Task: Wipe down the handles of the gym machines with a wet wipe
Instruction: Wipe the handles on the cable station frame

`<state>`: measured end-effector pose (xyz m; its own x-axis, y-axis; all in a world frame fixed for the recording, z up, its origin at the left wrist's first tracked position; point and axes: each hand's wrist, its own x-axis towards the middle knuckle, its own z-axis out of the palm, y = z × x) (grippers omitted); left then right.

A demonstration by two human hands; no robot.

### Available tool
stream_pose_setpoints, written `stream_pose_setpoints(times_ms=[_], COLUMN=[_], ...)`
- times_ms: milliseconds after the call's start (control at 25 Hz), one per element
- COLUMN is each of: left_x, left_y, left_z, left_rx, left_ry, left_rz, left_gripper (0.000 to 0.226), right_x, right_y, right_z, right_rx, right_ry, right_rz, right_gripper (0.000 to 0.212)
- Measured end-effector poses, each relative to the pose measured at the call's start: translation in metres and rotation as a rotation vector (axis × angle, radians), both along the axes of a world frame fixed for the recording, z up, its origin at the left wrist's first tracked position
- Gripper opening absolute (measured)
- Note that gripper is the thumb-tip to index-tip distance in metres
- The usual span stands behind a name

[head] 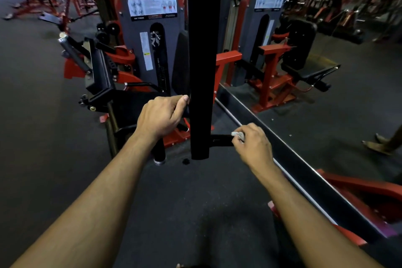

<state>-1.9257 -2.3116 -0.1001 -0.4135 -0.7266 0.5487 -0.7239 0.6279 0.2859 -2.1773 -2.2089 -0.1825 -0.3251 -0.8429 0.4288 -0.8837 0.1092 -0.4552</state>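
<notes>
Right hand [252, 143] pinches wet wipe [237, 135] on handle [220, 139]; left hand [162, 115] seemingly grips another beside post [203, 61].

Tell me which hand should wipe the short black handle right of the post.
Right. The right hand already pinches the wet wipe at the black handle; the left hand grips another bar.

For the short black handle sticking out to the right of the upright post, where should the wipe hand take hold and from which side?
Judging by its pose, take the handle around its free right end, coming from the right, as the right hand does now with the wipe. It juts sideways from the black post, so the round bar is open to curled fingers there, while the post blocks its inner end.
</notes>
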Motion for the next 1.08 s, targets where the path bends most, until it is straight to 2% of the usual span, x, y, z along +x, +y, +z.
stream_pose_setpoints(times_ms=[160, 240, 400, 560, 680, 840, 1080], left_x=[0.0, 0.002, -0.001, 0.0, 0.003, 0.003, 0.002], left_y=[0.002, 0.004, 0.003, 0.001, 0.002, 0.005, 0.013], left_z=[-0.002, -0.002, -0.001, -0.004, -0.003, -0.002, 0.001], left_rx=[0.004, 0.009, -0.017, -0.036, -0.024, -0.017, -0.031], left_ry=[0.028, 0.048, 0.023, 0.045, 0.066, 0.044, 0.053], left_rz=[0.027, 0.012, 0.025, 0.02, 0.015, 0.021, -0.002], left_gripper=[0.067, 0.068, 0.063, 0.053, 0.047, 0.055, 0.062], right_x=[0.057, 0.052, 0.006, 0.01, 0.015, 0.007, 0.0], right_y=[-0.016, -0.02, -0.04, -0.057, -0.065, -0.089, -0.094], right_z=[-0.002, -0.001, 0.045, 0.045, 0.048, 0.062, 0.051], right_rx=[-0.01, 0.019, 0.402, 0.421, 0.442, 0.674, 0.933], right_ry=[-0.002, 0.047, -0.038, 0.022, -0.085, -0.159, -0.417], right_rz=[0.133, 0.213, 0.477, 0.476, 0.525, 0.654, 0.617], right_gripper=[0.008, 0.007, 0.017, 0.02, 0.021, 0.016, 0.024])
